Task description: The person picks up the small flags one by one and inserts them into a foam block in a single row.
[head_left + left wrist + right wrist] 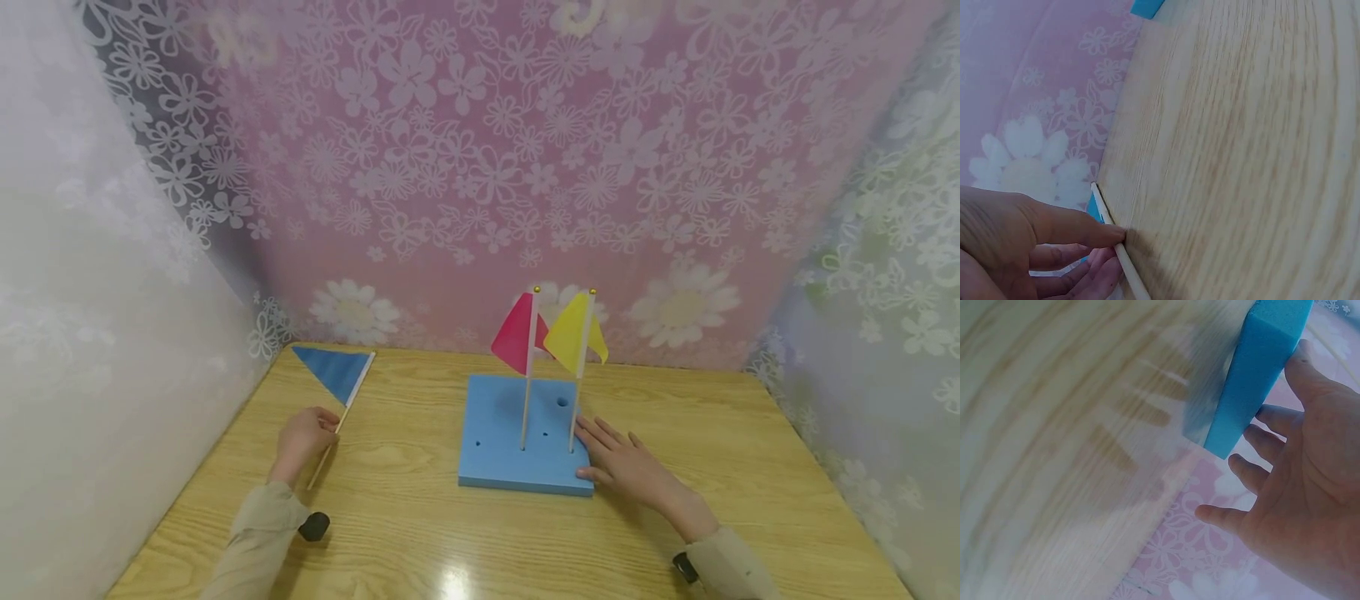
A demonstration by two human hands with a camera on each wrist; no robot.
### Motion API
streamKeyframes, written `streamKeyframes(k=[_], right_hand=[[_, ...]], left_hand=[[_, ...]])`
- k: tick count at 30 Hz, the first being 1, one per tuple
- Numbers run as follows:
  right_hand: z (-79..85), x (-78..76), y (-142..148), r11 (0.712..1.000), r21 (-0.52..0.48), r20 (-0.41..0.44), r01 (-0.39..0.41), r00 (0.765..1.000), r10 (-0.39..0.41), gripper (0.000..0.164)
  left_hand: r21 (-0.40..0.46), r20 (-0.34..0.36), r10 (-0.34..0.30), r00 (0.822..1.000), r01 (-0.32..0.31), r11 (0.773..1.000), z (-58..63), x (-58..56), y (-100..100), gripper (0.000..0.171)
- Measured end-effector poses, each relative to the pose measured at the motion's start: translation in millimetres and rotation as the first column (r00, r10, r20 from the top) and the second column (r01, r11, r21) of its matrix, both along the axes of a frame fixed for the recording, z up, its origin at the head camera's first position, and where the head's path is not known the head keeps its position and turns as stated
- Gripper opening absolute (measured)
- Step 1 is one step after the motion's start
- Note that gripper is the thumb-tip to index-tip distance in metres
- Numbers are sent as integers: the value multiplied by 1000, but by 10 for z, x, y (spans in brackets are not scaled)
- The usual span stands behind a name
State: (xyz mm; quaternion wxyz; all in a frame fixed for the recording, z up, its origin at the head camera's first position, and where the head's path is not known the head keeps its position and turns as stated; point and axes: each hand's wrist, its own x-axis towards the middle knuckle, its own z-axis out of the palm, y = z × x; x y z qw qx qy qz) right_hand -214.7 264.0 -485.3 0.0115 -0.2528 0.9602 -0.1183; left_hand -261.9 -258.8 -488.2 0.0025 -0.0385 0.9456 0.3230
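Over the left part of the table, my left hand (303,437) pinches the thin wooden stick of a blue triangular flag (333,371). The left wrist view shows thumb and fingers on that stick (1132,272). A light blue foam block (491,408) with several holes lies right of the middle. In it stand a pink-red flag (516,337) and a yellow flag (567,333), both upright with gold tips. My right hand (630,471) touches the block's right edge with fingers spread. In the right wrist view, its fingers reach along the block's side (1260,369).
The wooden table (405,517) backs onto a pink flowered curtain (480,208). Pale flowered cloth (90,292) hangs on the left, with more cloth (885,333) on the right. Dark devices are strapped at both wrists.
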Motion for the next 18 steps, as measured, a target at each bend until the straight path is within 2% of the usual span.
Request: streamKeyframes(k=[9,18], right_hand=[[-17,-3,4,1000,-3,-4,4,1000,-4,71],[-2,5,0,1000,-8,-4,2,1000,-2,71]], left_hand=[[-16,-1,52,999,-52,999,-16,11,6,33],[86,-4,70,998,-69,994,-21,4,25,33]])
